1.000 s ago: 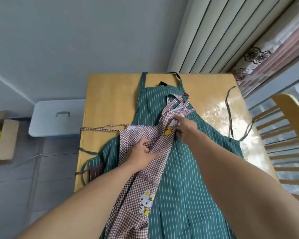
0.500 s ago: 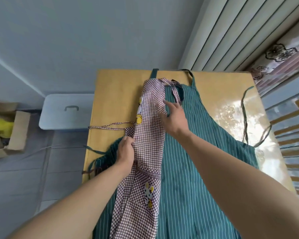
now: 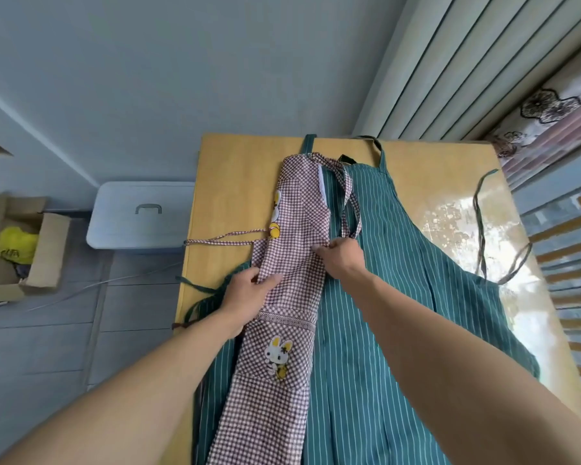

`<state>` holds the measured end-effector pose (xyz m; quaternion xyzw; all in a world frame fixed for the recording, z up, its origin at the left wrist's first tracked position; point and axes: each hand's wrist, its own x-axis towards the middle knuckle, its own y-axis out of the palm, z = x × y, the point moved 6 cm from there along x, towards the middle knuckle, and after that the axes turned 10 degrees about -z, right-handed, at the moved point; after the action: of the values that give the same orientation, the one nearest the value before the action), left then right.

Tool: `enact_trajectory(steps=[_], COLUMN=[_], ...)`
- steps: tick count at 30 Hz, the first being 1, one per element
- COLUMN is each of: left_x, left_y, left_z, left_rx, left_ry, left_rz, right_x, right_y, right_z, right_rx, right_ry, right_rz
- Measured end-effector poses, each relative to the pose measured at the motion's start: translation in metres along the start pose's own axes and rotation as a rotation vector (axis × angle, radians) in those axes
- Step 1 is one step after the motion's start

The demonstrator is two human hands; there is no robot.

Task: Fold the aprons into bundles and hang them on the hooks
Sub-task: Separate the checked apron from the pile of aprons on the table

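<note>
Two hands (image 3: 249, 290) (image 3: 341, 260) pinch the checked apron (image 3: 292, 263), folded lengthwise into a narrow strip.

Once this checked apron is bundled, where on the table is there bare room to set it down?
Bare wood shows on the table between its left edge and the checked apron, above that apron's tie. A glossy bare patch lies right of the green striped apron, crossed by its tie. The middle is crowded: both aprons and both hands.
</note>
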<state>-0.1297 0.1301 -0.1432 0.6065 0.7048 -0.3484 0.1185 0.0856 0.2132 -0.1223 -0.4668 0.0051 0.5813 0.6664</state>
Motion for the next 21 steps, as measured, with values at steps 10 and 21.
enact_trajectory(steps=[10,21], left_x=[-0.039,-0.069], left_y=[-0.013,-0.042], left_z=[0.021,0.004], left_rx=[0.180,0.289], left_ry=[-0.120,-0.068], left_rz=[0.413,0.338], right_x=[-0.079,-0.216], right_y=[0.014,0.050], right_z=[-0.037,-0.164], right_rx=[0.108,-0.031], right_ry=[0.040,0.109], right_rz=[0.072,0.143])
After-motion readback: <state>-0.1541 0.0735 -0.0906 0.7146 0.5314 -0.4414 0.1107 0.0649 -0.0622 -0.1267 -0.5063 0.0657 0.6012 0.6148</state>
